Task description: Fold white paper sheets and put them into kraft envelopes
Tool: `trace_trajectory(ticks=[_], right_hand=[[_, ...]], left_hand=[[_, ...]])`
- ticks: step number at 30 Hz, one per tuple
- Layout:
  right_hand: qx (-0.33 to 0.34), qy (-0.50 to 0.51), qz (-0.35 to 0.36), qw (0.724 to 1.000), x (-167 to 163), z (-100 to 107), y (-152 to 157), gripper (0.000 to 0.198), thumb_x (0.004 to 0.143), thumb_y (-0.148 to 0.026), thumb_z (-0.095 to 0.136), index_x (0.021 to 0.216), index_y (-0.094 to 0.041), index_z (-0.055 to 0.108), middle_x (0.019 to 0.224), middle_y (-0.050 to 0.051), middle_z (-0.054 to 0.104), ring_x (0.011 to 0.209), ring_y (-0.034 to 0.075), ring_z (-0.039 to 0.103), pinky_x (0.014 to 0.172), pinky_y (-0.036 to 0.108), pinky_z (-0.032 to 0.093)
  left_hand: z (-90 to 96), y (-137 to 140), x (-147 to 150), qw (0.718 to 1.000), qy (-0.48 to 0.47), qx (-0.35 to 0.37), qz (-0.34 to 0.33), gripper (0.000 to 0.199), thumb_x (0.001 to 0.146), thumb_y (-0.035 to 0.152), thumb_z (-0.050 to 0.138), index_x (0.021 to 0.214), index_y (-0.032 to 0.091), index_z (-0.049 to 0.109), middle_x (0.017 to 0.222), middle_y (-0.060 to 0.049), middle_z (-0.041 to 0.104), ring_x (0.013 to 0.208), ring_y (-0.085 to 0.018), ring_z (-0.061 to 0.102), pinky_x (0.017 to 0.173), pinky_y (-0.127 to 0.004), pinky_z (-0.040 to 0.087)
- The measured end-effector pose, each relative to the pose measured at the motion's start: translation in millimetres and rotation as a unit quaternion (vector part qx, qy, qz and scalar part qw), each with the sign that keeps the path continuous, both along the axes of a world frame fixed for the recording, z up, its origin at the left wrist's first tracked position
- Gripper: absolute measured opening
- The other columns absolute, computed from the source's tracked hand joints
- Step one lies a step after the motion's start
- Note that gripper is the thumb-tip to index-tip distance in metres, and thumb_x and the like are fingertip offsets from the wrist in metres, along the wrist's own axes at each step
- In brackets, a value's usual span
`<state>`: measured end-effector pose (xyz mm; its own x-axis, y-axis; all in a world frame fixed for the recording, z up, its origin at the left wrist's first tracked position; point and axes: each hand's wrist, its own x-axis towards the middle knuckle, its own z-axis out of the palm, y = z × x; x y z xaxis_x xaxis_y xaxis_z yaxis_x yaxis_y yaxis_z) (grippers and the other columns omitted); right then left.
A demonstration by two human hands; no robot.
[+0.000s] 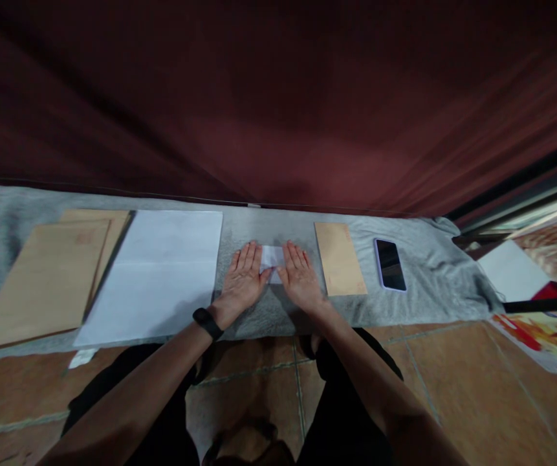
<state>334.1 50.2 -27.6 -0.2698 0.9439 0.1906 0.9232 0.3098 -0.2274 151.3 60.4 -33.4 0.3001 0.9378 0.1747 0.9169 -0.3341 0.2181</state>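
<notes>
A small folded piece of white paper [272,256] lies on the grey cloth between my hands. My left hand [245,275] presses flat over its left side, fingers stretched out and pointing away from me. Over the right side rests my right hand [301,275], also flat with straight fingers. Both thumbs point inward and nearly meet at the paper's near part. The palms hide the paper's ends. To the right of my right hand lies a brown envelope [340,259]. White sheets of paper [162,272] lie to the left of my left hand.
Large brown envelopes [50,272] overlap at the far left. A phone [390,265] with a light purple case lies at the right on the grey cloth [433,278]. A dark red curtain [278,116] hangs behind. Tiled floor [453,369] and a colourful printed bag [550,336] are at the lower right.
</notes>
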Motion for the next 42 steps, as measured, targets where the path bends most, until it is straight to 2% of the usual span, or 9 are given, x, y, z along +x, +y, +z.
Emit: trace_trajectory(ticks=[2,4,11,20,29,35,42], right_hand=[[-0.010,0.005,0.041,0.999,-6.9,0.7,-3.6,0.059,0.109,-0.042,0.032,0.161,-0.014,0.030,0.166,0.010,0.033,0.155,0.023,0.026,0.128,0.045,0.023],[-0.010,0.004,0.053,0.999,-9.8,-1.3,-6.1,0.057,0.109,-0.041,0.033,0.160,-0.017,0.033,0.165,0.008,0.035,0.155,0.020,0.029,0.128,0.042,0.022],[-0.008,-0.028,0.009,1.000,7.3,-9.2,1.1,0.060,0.109,-0.044,0.036,0.160,-0.014,0.032,0.167,0.011,0.030,0.155,0.025,0.027,0.127,0.045,0.022],[-0.012,-0.016,-0.023,1.000,15.8,-10.9,6.5,0.063,0.108,-0.044,0.034,0.160,-0.010,0.030,0.165,0.014,0.034,0.154,0.026,0.030,0.125,0.046,0.027],[-0.044,0.007,-0.030,0.999,25.1,-1.6,20.4,0.058,0.106,-0.041,0.039,0.157,-0.013,0.038,0.162,0.014,0.040,0.151,0.029,0.034,0.123,0.048,0.029],[-0.072,0.017,-0.025,0.997,25.7,17.3,35.2,0.052,0.098,-0.035,0.057,0.147,-0.017,0.054,0.146,0.014,0.056,0.131,0.031,0.050,0.115,0.046,0.036],[-0.097,0.016,-0.070,0.993,27.2,24.4,46.3,0.046,0.092,-0.035,0.064,0.136,-0.023,0.063,0.131,0.012,0.062,0.122,0.031,0.054,0.105,0.046,0.044]], left_hand=[[-1.0,0.4,-0.6,1.000,-0.005,0.000,0.001,0.066,0.102,0.040,0.033,0.157,0.004,0.034,0.165,-0.020,0.031,0.156,-0.030,0.023,0.127,-0.050,0.021],[-2.2,0.5,-1.3,1.000,-0.011,0.004,0.004,0.065,0.102,0.038,0.032,0.157,0.006,0.034,0.165,-0.020,0.030,0.156,-0.029,0.022,0.127,-0.051,0.022],[-5.1,-0.3,-3.8,1.000,-0.018,0.010,0.006,0.068,0.103,0.048,0.031,0.158,0.007,0.034,0.166,-0.020,0.028,0.156,-0.031,0.022,0.126,-0.053,0.021],[-2.2,-2.4,-10.8,1.000,-0.020,0.012,0.016,0.069,0.103,0.048,0.029,0.158,0.006,0.033,0.165,-0.021,0.031,0.155,-0.032,0.027,0.126,-0.054,0.021],[-2.5,-3.1,-13.0,0.999,-0.025,0.006,0.032,0.066,0.103,0.043,0.027,0.159,0.008,0.033,0.166,-0.019,0.029,0.155,-0.031,0.025,0.126,-0.054,0.021],[-0.9,-4.0,-12.5,0.999,-0.024,0.012,0.032,0.066,0.103,0.043,0.027,0.159,0.008,0.033,0.166,-0.018,0.029,0.155,-0.031,0.025,0.126,-0.054,0.021],[0.5,-3.7,-12.7,0.999,-0.030,0.013,0.030,0.066,0.103,0.044,0.028,0.159,0.010,0.032,0.164,-0.018,0.033,0.155,-0.032,0.027,0.125,-0.055,0.022]])
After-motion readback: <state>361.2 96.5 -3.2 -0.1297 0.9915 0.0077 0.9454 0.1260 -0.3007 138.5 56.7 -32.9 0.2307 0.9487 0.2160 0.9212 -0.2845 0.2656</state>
